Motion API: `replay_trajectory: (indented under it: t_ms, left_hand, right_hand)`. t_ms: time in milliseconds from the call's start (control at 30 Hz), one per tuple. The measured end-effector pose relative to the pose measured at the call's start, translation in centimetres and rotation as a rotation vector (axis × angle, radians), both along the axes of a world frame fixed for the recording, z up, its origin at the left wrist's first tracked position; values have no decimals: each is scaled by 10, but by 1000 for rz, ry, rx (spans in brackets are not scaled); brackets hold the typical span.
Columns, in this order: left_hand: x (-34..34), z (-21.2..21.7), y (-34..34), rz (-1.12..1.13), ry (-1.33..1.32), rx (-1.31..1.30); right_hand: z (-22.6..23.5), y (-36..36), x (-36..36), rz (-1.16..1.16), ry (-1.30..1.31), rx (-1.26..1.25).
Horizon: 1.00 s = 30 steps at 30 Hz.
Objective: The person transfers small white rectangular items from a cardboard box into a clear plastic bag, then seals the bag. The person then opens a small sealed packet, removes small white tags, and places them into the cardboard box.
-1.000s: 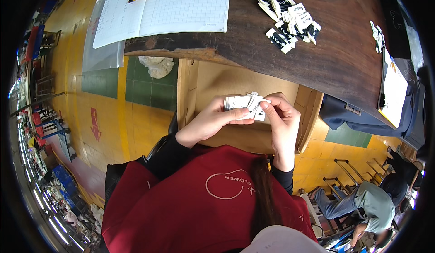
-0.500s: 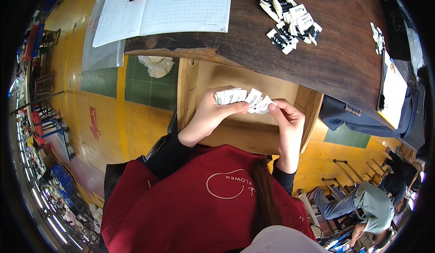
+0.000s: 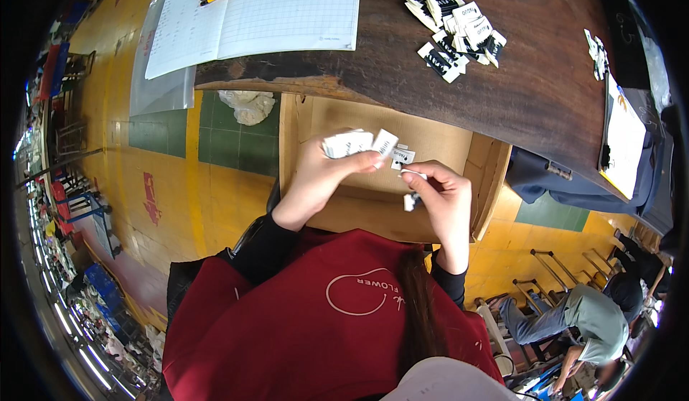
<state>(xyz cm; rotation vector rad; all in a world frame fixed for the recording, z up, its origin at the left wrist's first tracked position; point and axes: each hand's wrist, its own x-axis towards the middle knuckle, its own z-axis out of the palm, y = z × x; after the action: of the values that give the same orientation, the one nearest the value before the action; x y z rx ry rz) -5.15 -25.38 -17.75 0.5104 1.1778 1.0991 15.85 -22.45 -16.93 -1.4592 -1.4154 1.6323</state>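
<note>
Left hand (image 3: 319, 175) pinches the stack of small white paper tags (image 3: 357, 143); right hand (image 3: 439, 194), at 3 o'clock, pinches one small white tag (image 3: 411, 201). Peel slowly, one at a time.

White tags (image 3: 349, 143), brown cardboard box (image 3: 438, 142), dark wooden table (image 3: 531, 92), red shirt (image 3: 323, 329).

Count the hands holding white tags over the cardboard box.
2. The left hand grips a small stack of white tags; the right hand pinches single tags beside it, above the cardboard box.
</note>
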Motion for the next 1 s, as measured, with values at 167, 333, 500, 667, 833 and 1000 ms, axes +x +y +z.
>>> replay_trajectory:
  t_ms: [167, 333, 500, 667, 833, 1000]
  left_hand:
    - [-17, 1, 3, 27, 6, -24]
    - [-14, -1, 2, -29, -14, -53]
    - [-7, -2, 1, -93, -28, -42]
    - [-7, -2, 1, -96, -22, -49]
    - [-11, -4, 1, -56, -2, -54]
    - [-15, -5, 1, -46, -9, -47]
  right_hand:
    - [-9, 8, 25, -148, 54, -65]
    - [-19, 13, 37, -128, -97, 28]
    - [-23, 16, 35, -37, -283, 134]
    - [-11, 16, 39, -9, -326, 97]
    - [-18, 19, 27, 282, -598, 426]
    - [-61, 23, -14, 381, -782, 709]
